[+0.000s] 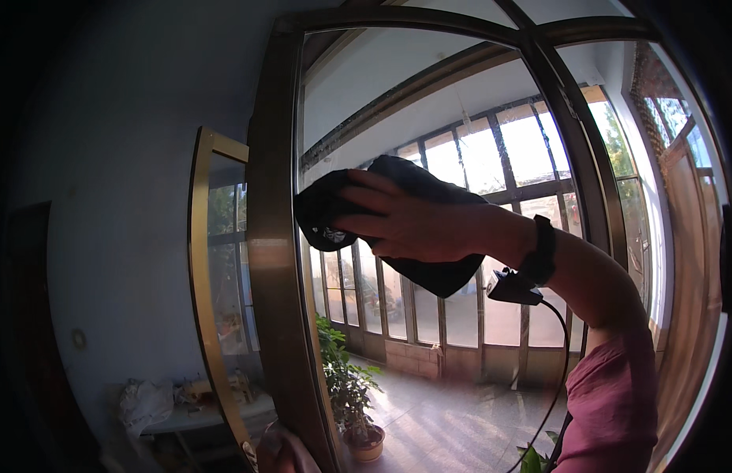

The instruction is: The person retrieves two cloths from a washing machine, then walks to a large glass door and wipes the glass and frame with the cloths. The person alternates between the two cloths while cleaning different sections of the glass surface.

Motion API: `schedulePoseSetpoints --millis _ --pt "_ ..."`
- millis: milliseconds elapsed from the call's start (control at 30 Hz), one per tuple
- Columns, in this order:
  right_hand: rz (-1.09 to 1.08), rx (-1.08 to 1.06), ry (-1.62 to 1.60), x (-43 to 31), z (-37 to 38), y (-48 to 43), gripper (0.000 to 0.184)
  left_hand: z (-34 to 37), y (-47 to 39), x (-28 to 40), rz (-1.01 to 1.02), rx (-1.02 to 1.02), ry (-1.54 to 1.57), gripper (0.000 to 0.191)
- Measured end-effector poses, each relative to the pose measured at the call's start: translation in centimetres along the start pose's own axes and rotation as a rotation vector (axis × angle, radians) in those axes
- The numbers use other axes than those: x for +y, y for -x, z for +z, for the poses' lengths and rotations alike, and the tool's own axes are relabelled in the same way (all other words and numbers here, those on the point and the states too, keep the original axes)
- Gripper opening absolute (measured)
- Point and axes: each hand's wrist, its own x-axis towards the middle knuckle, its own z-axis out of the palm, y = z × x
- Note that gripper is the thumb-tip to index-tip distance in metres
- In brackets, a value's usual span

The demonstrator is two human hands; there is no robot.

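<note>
My right hand presses a black cloth against the glass pane of a dark-framed window. The cloth bunches under my spread fingers and a corner hangs below the palm. Its left end reaches the brown metal upright of the frame. At the bottom edge of the view, my left hand shows only in part, beside the lower end of that upright. Its fingers are dim and cut off, so its grip cannot be made out.
A black strap circles my right wrist; a small device with a cable hangs by it. Left of the upright stands a gold-coloured framed panel, near a table bearing a white bag. Through the glass appears a potted plant.
</note>
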Motion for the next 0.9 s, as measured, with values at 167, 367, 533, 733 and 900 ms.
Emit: schedulePoseSetpoints --millis 167,367,533,733,900 --pt "0.132 0.067 0.411 9.8 -2.7 2.2 0.032 -0.2 -0.3 -0.3 -0.13 -0.062 0.069 0.028" --pt "0.886 -0.283 0.687 27.2 -4.2 13.9 0.041 -0.3 0.4 1.0 -0.182 -0.088 -0.097 0.029" --pt "0.906 -0.271 0.819 35.1 -2.7 10.7 0.029 0.6 1.7 1.2 0.078 -0.055 -0.104 0.028" --pt "0.51 0.101 0.713 34.9 -0.6 -8.1 0.023 0.8 3.2 1.2 -0.022 -0.066 0.131 0.017" --pt "0.154 0.273 0.627 30.1 0.3 -20.9 0.041 0.5 3.9 3.2 0.074 -0.062 0.133 0.021"
